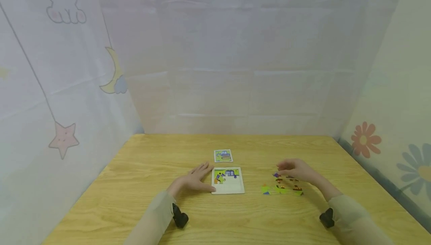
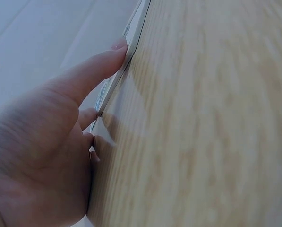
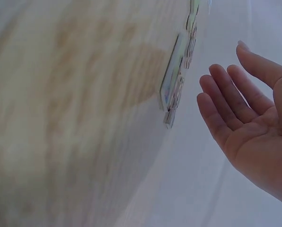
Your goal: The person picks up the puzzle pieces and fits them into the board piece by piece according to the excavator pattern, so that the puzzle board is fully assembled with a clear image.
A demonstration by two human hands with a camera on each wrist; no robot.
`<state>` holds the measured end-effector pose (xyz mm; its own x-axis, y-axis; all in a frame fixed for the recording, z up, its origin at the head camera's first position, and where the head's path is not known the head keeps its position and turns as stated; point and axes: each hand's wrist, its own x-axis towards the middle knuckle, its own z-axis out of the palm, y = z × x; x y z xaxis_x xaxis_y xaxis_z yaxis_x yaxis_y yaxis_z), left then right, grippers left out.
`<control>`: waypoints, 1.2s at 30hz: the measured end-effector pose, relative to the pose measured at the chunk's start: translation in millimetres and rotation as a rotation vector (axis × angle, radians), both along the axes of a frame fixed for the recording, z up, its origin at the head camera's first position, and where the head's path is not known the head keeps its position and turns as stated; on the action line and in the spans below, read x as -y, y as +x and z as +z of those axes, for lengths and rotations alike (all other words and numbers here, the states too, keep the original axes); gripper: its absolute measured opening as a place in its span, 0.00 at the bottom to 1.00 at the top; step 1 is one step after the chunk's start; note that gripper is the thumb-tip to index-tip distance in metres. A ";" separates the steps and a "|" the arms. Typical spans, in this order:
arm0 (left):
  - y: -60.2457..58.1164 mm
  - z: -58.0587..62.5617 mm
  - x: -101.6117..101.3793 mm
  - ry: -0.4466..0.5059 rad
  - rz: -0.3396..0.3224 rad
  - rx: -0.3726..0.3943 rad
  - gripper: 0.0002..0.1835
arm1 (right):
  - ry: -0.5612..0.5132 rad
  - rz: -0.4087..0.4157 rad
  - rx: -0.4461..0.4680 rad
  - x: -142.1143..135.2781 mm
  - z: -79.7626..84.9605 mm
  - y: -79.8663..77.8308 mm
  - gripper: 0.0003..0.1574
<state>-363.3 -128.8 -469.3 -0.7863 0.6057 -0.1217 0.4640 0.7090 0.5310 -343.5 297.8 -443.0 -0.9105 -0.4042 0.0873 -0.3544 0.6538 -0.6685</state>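
A white puzzle tray (image 1: 227,191) lies on the table with several pieces fitted along its top and left, showing part of a blue and orange vehicle on green. My left hand (image 1: 196,179) rests at the tray's left side, fingers spread; its thumb (image 2: 100,68) touches the tray's edge in the left wrist view. Several loose puzzle pieces (image 1: 280,189) lie to the tray's right, green, orange and dark red. Above them hovers my right hand (image 1: 296,170); the right wrist view shows its fingers (image 3: 230,94) loosely bent, apart from the pieces and holding nothing.
Behind the tray lies a small square picture card (image 1: 223,156) with a vehicle on green. The wooden table (image 1: 161,151) meets a pale cloth backdrop (image 1: 215,88) at its far edge, with printed cloth at both sides.
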 end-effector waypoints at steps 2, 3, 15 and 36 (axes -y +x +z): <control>0.2 -0.6 0.5 0.000 0.003 0.004 0.49 | -0.002 -0.002 0.015 -0.9 -1.0 -0.6 0.28; 0.3 -0.8 0.6 -0.003 0.005 0.007 0.49 | -0.004 0.005 0.020 -1.2 -1.3 -0.8 0.29; 1.8 1.3 1.3 0.003 0.015 -0.002 0.48 | 0.024 0.042 0.038 1.2 -4.9 -1.7 0.28; -0.7 -1.4 2.2 0.002 0.003 -0.002 0.49 | 0.120 -0.085 0.029 11.7 -11.7 1.4 0.16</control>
<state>-364.1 -131.0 -470.7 -0.7885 0.6033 -0.1191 0.4626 0.7095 0.5316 -342.0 286.1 -454.7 -0.9435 -0.3311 0.0164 -0.2757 0.7564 -0.5932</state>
